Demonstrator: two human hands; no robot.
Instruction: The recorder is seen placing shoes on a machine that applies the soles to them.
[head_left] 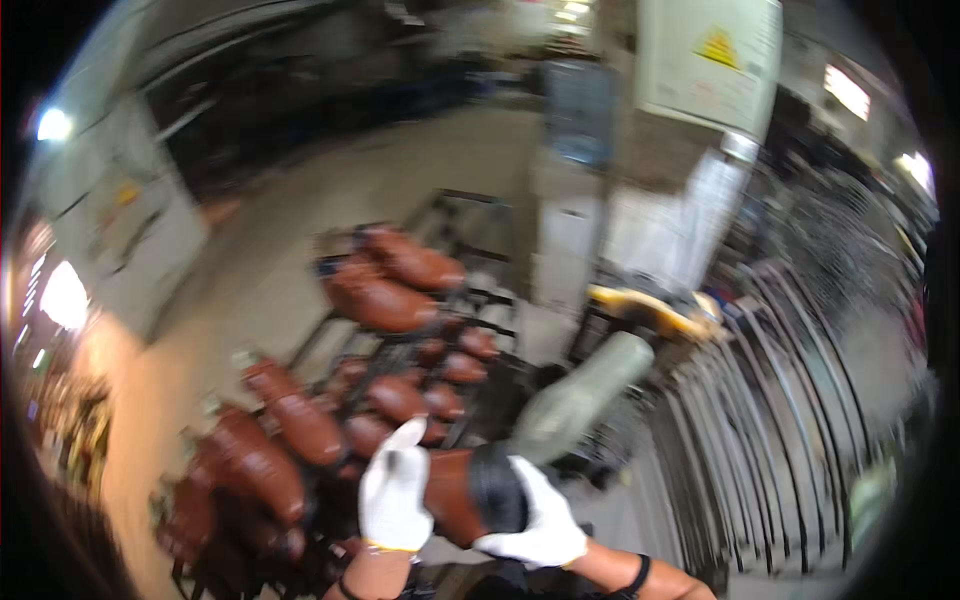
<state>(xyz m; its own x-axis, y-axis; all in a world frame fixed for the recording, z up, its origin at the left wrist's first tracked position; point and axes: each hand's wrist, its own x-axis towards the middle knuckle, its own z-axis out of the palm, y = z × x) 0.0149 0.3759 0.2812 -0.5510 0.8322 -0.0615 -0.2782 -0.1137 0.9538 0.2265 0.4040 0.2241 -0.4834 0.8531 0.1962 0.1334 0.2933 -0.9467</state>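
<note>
Between my gloved hands is a reddish-brown, rounded piece (453, 500) with a wide black band (498, 488) at its right end. My left hand (397, 490), in a white glove, presses against the brown left side, fingers pointing up and away. My right hand (540, 520), gloved the same way, wraps the black end from the right and below. Beyond them, several similar reddish-brown, bottle-shaped pieces (385, 295) lie on a dark metal rack (470, 200). More long ones (255, 465) rest at the left. Motion blur hides fine detail.
A pale green, elongated shape (580, 395) slants just beyond my right hand, with a yellow curved object (650, 305) behind it. Rows of curved metal bars (760, 420) stand at right. A pale cabinet with a warning sign (708, 65) rises at the back; a grey panel (125, 220) is far left.
</note>
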